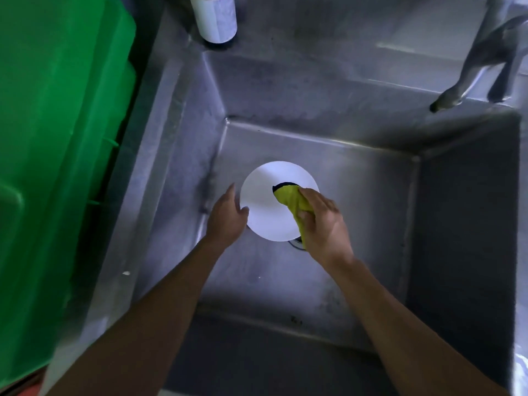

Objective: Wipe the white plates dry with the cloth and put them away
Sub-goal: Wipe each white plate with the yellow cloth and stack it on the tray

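A round white plate [265,201] is held over the bottom of a deep steel sink [357,172]. My left hand [228,215] grips the plate by its left edge, thumb on the upper face. My right hand [323,224] holds a bunched yellow cloth [290,198] with a dark trim and presses it onto the right half of the plate. The cloth's lower end hangs past the plate's rim beneath my right hand.
A large green plastic crate [57,167] fills the left side beside the sink. A white-labelled bottle [214,18] stands on the sink's back ledge. A metal tap [483,61] reaches in from the upper right. The drain [295,243] shows just below the plate.
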The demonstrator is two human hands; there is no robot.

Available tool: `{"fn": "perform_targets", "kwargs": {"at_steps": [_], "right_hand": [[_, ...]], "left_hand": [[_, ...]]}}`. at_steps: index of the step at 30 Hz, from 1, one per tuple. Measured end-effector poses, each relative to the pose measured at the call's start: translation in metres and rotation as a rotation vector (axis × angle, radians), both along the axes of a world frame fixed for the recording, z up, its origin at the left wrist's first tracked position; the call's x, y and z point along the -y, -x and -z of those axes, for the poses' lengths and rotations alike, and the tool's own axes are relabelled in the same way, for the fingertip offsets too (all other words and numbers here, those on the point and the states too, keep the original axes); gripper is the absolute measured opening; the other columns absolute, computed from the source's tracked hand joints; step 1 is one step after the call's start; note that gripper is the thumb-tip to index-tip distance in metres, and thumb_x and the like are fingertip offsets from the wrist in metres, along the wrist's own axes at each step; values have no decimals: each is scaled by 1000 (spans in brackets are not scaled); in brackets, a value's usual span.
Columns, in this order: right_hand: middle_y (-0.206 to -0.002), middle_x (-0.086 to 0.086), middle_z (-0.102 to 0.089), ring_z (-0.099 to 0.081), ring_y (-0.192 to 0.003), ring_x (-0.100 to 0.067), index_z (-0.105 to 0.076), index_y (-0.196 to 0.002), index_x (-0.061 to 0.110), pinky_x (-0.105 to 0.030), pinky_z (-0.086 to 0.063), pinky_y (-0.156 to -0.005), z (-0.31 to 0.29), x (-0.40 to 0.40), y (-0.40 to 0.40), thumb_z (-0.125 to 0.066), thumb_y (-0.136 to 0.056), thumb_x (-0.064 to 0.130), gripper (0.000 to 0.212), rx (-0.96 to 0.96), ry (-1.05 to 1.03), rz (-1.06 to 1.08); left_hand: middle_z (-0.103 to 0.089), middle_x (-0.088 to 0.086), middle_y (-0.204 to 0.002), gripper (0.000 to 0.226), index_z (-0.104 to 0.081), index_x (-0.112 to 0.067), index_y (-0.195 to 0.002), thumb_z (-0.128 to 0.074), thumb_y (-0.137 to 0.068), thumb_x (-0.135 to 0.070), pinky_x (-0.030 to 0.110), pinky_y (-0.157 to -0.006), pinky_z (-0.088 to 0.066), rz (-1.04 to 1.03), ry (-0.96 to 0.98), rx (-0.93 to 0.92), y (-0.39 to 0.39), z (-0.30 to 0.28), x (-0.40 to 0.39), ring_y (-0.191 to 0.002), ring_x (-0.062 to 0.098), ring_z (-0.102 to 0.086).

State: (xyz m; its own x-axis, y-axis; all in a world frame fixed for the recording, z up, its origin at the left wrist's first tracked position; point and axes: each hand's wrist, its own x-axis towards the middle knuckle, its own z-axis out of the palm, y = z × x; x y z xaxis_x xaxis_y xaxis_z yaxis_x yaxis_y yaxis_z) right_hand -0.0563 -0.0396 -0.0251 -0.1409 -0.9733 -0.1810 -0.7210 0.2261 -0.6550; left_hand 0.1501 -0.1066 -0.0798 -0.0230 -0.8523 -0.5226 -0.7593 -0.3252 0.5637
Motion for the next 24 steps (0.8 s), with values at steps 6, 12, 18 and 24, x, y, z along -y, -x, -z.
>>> {"fn": "perform_targets", "kwargs": {"at_steps": [6,12,18,24], "right_hand": [[-129,4,-65,-57,-108,-33,-60,-132,24,-46,-52,-87,27,0,10,-39,-84,24,52,19,-55,0],[-126,7,-65,-58,-110,-29,-61,-131,28,-44,-52,-88,38,-4,16,-49,-91,11,45,85,-70,17],[-120,7,-66,-59,-106,-29,-62,-127,27,-44,-54,-85,39,-7,21,-52,-93,11,39,114,-61,47],[-122,5,-66,-59,-106,-31,-61,-128,27,-42,-57,-82,37,-19,22,-49,-87,14,44,111,-65,53]], "left_hand": [[-61,7,-142,78,-24,-14,-160,-65,-93,-12,38,-109,-43,-298,-84,-153,17,29,4,-133,24,-55],[-74,6,-114,46,-67,-12,-125,-56,-83,2,29,-82,-48,-305,85,-106,26,31,-3,-106,26,-67],[-73,6,-104,44,-69,-11,-115,-58,-76,6,28,-77,-48,-338,126,-84,35,29,-9,-96,25,-66],[-73,8,-106,41,-70,-10,-114,-71,-76,4,29,-73,-48,-464,65,-72,43,35,-15,-98,27,-68]]}}
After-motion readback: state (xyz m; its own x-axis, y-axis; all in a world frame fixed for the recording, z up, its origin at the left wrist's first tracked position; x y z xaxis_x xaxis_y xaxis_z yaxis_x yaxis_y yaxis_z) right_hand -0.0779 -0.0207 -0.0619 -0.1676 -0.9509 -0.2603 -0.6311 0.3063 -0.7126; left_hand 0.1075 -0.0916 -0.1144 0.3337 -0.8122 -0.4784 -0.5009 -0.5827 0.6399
